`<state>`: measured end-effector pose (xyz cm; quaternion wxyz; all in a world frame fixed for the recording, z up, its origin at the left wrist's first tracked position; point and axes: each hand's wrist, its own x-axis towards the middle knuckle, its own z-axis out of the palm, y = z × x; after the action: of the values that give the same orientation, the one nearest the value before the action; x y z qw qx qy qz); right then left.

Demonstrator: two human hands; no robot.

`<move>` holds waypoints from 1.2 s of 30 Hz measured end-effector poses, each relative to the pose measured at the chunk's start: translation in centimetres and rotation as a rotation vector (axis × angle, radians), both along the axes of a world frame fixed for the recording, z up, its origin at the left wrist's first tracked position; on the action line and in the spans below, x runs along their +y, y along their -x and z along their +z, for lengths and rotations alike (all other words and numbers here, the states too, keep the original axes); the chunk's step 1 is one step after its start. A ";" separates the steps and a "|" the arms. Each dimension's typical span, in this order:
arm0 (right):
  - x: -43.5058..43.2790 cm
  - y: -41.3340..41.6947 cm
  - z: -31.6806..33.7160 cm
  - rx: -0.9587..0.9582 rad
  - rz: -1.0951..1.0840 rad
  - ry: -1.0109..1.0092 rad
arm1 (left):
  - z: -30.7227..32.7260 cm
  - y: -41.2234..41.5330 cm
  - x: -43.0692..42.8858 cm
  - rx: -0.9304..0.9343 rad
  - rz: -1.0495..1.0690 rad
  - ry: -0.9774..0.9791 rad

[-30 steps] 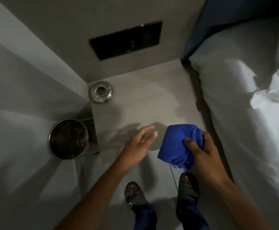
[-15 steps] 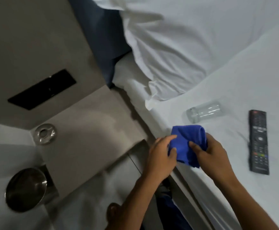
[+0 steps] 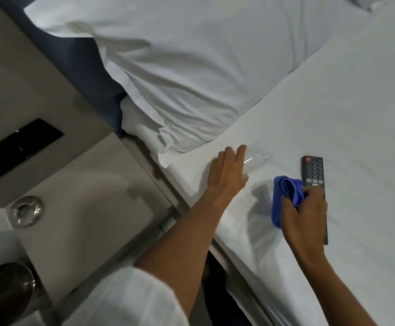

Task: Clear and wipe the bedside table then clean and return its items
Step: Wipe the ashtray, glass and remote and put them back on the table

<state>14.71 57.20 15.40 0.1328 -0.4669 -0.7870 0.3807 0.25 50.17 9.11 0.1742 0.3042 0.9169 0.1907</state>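
A clear drinking glass point(image 3: 258, 157) lies on its side on the white bed sheet, blurred. My left hand point(image 3: 227, 177) is at its near end, fingers above and thumb below it, spread apart; I cannot tell if it grips. My right hand point(image 3: 304, 220) is shut on a bunched blue cloth point(image 3: 285, 196) and hovers over the lower half of a black remote point(image 3: 313, 170) lying on the sheet. The grey bedside table point(image 3: 93, 208) is at the left, with a round metal ashtray point(image 3: 27, 211) on its far left corner.
A white pillow point(image 3: 191, 67) lies on the bed beyond the glass. On the wall behind the table is a black switch panel point(image 3: 20, 149). A metal bin point(image 3: 6, 285) stands on the floor at the lower left, beside the table.
The view swung from the table to the bed. My left hand let go of the cloth and reached out to the glass. My right hand carried the cloth over the remote.
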 end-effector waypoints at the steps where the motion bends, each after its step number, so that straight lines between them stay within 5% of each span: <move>1: 0.0 0.2 0.1 0.025 0.005 0.021 | 0.3 -0.4 -0.7 -0.092 0.087 -0.061; 6: -3.3 3.2 0.0 0.106 0.140 0.291 | 3.1 -3.1 -8.0 -0.771 0.678 -0.495; 10: -8.9 5.5 0.2 0.200 0.248 0.642 | 4.9 -6.0 -14.9 -1.044 0.895 -0.771; 17: -19.6 4.8 0.9 0.095 0.673 0.756 | 6.0 -7.9 -27.0 -0.756 1.308 -0.950; 23: -26.8 4.8 1.1 -0.053 0.402 1.155 | 7.1 -8.1 -34.3 -0.591 1.403 -1.192; 27: -30.4 6.4 2.3 -0.024 0.359 1.289 | 8.2 -7.8 -37.9 -0.486 1.358 -1.136; 31: -33.3 7.3 2.2 -0.027 0.385 1.194 | 9.0 -6.4 -41.6 -0.522 1.384 -1.154; 36: -35.8 9.5 2.3 0.001 0.377 1.077 | 9.9 -4.3 -45.5 -0.467 1.187 -0.753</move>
<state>5.18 21.38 17.74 -0.1937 -0.3202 -0.5513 0.7456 4.52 4.62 18.98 0.1165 -0.2520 0.7388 0.6141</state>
